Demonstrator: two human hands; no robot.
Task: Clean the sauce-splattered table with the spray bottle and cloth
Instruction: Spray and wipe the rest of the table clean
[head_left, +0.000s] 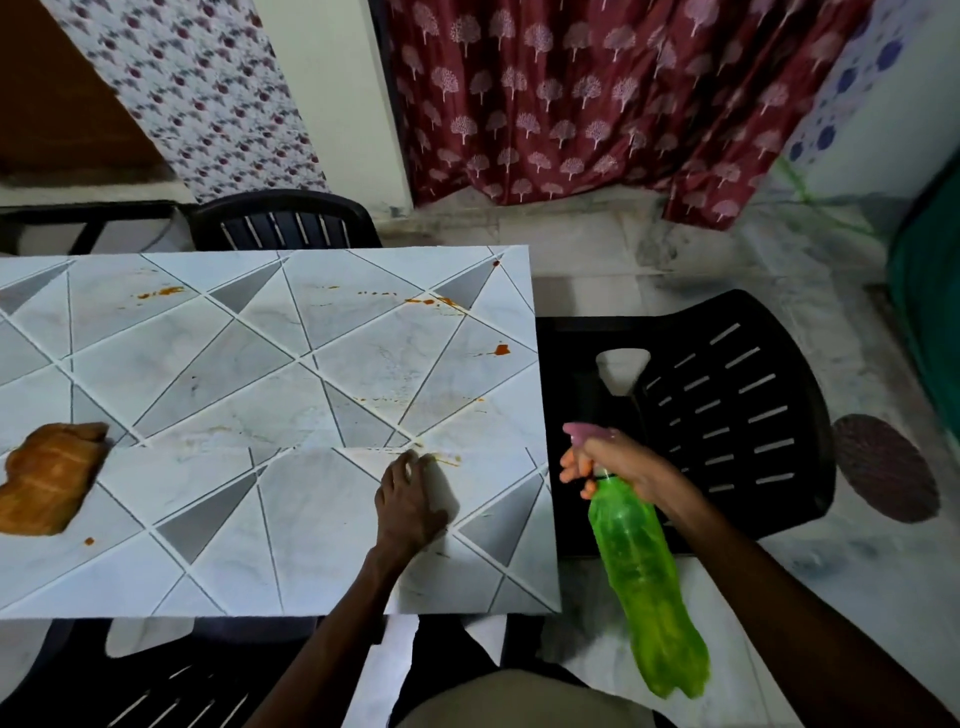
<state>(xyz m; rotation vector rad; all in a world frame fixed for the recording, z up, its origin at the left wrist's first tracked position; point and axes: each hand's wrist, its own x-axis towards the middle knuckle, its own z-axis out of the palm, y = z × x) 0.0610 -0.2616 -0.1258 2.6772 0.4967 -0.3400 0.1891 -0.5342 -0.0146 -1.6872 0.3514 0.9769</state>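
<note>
I see the spray bottle (644, 577), green and translucent with a pink spray head, held off the right edge of the table (270, 519), out over the floor and in front of a black plastic chair (727, 415). My right hand (618, 465) is wrapped around the bottle's neck just under the head, fingers curled closed around it, and the nozzle points left toward the table. The bottle's body hangs tilted, its base swinging down and toward me.

My left hand (410, 499) rests palm down on the table near that same right edge, fingers together and stretched forward, flat against the surface and gripping nothing. Its fingertips touch a thin orange smear (441, 459) of sauce.

More orange sauce spots (434, 301) lie further up the table toward its far right corner, one blob (501, 349) sits close to the right edge, another streak (161, 292) lies toward the far left, and a small drop (89, 541) lies near the table's left side close to me. The table top carries a pale marble pattern cut by grey triangles.

The cloth (47, 478), orange-brown and crumpled, lies on the table at its left side, well apart from both hands.

A second dark chair (283, 221) stands behind the table's far edge. Beyond that a maroon curtain (597, 98) with a pale tree print hangs to the floor.
</note>
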